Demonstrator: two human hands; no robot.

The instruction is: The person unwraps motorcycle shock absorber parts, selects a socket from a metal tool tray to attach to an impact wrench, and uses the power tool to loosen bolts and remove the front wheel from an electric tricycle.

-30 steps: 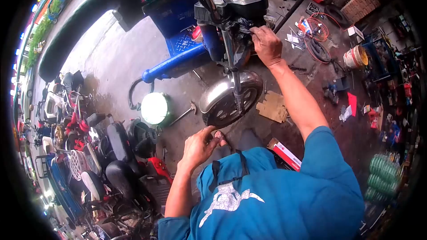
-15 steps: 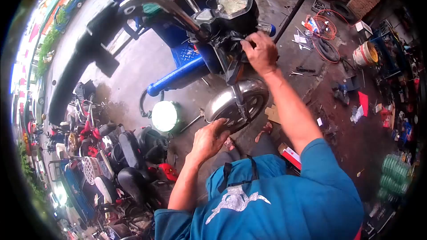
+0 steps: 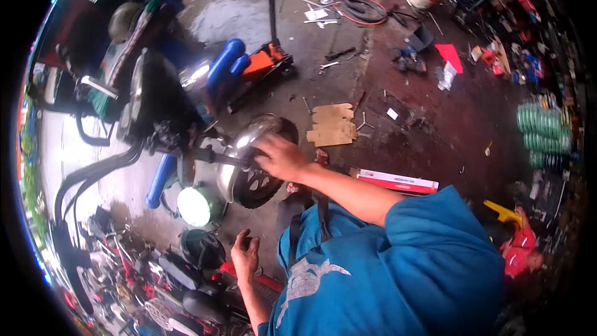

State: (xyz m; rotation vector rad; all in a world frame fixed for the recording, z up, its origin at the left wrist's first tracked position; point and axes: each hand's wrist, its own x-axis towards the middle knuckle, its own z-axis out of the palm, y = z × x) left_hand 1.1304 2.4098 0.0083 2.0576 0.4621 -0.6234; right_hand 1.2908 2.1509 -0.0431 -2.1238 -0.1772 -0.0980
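My right hand (image 3: 281, 157) is over the front wheel, blurred by motion. It overlaps the shiny metal fender (image 3: 228, 177) and the end of the fork leg (image 3: 214, 157). Whether it touches them or holds anything, I cannot tell. Below the wheel, my left hand (image 3: 245, 254) hangs in the air with thumb and fingers apart and nothing visible in it. The black tyre (image 3: 264, 194) lies between my hands and the vehicle's front. To the left is the dark headlamp and dash housing (image 3: 152, 96), with the handlebar (image 3: 93, 165) curving down beside it.
An orange jack (image 3: 258, 65) stands beyond the wheel. Flattened cardboard (image 3: 333, 124), a wrench (image 3: 329, 65) and a long red-white box (image 3: 398, 182) lie on the floor. A bright round lamp (image 3: 194, 206) is near the wheel. Parked scooters crowd the lower left; a person in red (image 3: 519, 252) is at right.
My right hand has left the dark parts under the dash and moved down to the wheel. My left hand has dropped away from the fender. The view has swung right.
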